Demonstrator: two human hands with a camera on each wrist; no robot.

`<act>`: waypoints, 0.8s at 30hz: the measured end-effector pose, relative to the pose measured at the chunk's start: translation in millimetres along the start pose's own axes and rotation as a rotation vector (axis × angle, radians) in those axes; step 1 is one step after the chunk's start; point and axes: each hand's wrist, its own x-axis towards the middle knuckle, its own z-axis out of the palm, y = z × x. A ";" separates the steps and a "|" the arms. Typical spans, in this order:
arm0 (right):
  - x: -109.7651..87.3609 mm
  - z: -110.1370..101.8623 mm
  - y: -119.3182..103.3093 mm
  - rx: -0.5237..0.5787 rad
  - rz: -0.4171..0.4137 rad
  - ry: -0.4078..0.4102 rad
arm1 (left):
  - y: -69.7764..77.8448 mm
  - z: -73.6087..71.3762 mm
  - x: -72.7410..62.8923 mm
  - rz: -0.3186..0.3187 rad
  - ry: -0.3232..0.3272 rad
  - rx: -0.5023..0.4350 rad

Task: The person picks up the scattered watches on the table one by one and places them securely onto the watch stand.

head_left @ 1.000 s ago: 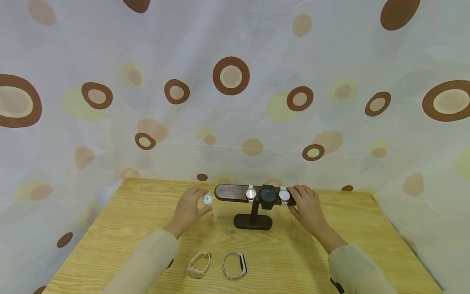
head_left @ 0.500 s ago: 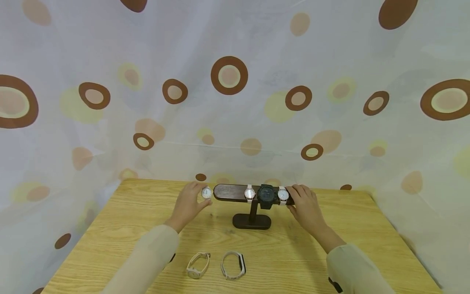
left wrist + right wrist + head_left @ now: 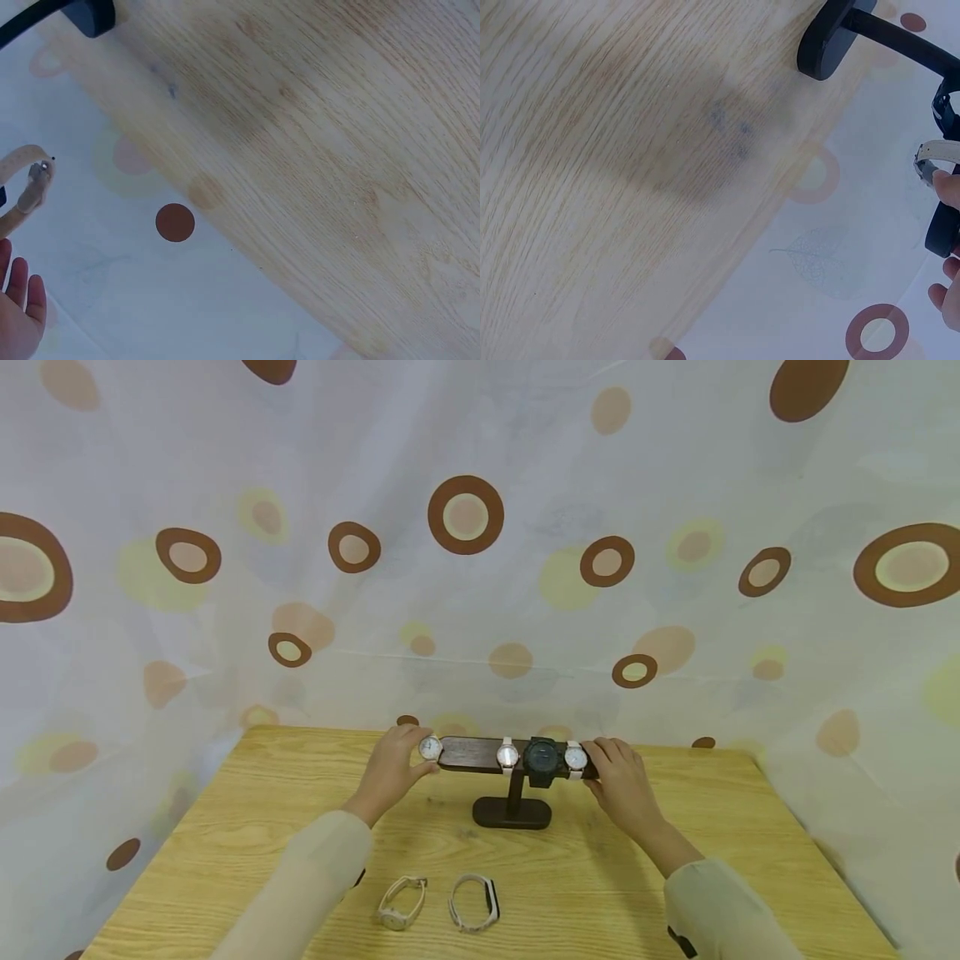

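In the head view my left hand point(image 3: 392, 770) pinches a round white-faced wristwatch point(image 3: 431, 748) between thumb and fingers, at the left end of the dark watch stand point(image 3: 467, 753). Its light strap point(image 3: 34, 191) forms a loop in the left wrist view, where only part of the left hand point(image 3: 19, 315) shows. My right hand point(image 3: 621, 781) grips the stand's right end, beside a white-strapped watch point(image 3: 576, 758). Further left on the bar are a large black watch point(image 3: 542, 758) and another pale-strapped watch point(image 3: 507, 756). In the right wrist view, the right hand point(image 3: 951, 296) is cut off by the edge.
A cream watch point(image 3: 397, 910) and a white fitness band with a dark face point(image 3: 474, 903) lie on the wooden table point(image 3: 592, 893) in front of the stand's oval base point(image 3: 512, 812). A dotted curtain point(image 3: 480, 610) hangs behind the table.
My left hand has raised the watch slightly and brought it right, up to the bar's left end. The right hand keeps its grip on the other end.
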 end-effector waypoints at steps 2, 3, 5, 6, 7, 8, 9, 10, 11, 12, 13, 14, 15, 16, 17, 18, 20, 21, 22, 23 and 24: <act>-0.1 0.4 -0.3 -0.001 0.001 -0.001 | 0.6 -0.3 0.5 0.006 -0.009 -0.001; -0.2 0.7 -0.1 -0.002 0.004 -0.002 | 0.4 -0.1 0.8 0.011 -0.012 -0.002; -0.3 0.9 0.1 -0.001 0.011 -0.004 | 0.1 0.1 1.4 0.027 -0.020 -0.005; -0.2 1.0 0.2 -0.001 0.013 -0.004 | 0.3 -0.2 1.5 0.034 -0.027 -0.006; -0.2 1.2 0.4 0.000 0.014 -0.005 | 0.3 -0.3 1.8 0.040 -0.033 -0.008; 0.2 1.4 0.6 0.003 0.015 -0.003 | 0.3 -0.5 2.1 0.044 -0.039 -0.012; 0.5 1.6 0.9 0.005 0.014 -0.002 | 0.2 -0.8 2.4 0.046 -0.044 -0.019; 0.5 1.6 0.9 0.010 0.013 0.001 | 0.5 -1.0 2.8 0.047 -0.051 -0.025; 0.6 1.8 1.1 0.012 0.013 0.003 | 0.7 -1.2 3.2 0.047 -0.057 -0.032; 0.5 1.8 1.1 0.017 0.013 0.006 | 0.7 -1.3 3.6 0.045 -0.062 -0.034; 0.4 1.9 1.1 0.020 0.013 0.008 | 0.8 -1.4 4.0 0.044 -0.067 -0.038; 0.4 2.1 1.0 0.024 0.015 0.009 | 0.9 -1.7 4.4 0.044 -0.072 -0.042; 0.3 2.2 0.9 0.026 0.017 0.009 | 1.0 -1.9 4.9 0.047 -0.077 -0.045; 0.2 2.4 0.8 0.028 0.020 0.010 | 1.0 -1.9 5.4 0.050 -0.082 -0.047; 0.1 2.5 0.7 0.030 0.021 0.010 | 1.1 -2.0 5.8 0.052 -0.087 -0.051; 0.1 2.4 0.5 0.030 0.021 0.010 | 0.9 -2.0 6.2 0.054 -0.092 -0.053; 0.4 2.3 0.2 0.033 0.019 0.010 | 1.0 -2.4 6.7 0.056 -0.101 -0.061; 0.5 2.2 0.1 0.035 0.018 0.010 | 1.0 -2.5 6.8 0.058 -0.104 -0.062; 0.6 2.0 0.0 0.036 0.016 0.011 | 0.8 -2.5 6.8 0.059 -0.107 -0.064; 0.7 1.5 -0.2 0.038 0.014 0.012 | 0.4 -2.4 6.9 0.062 -0.108 -0.064; 0.7 1.4 -0.1 0.039 0.013 0.012 | 0.4 -2.6 6.9 0.067 -0.109 -0.063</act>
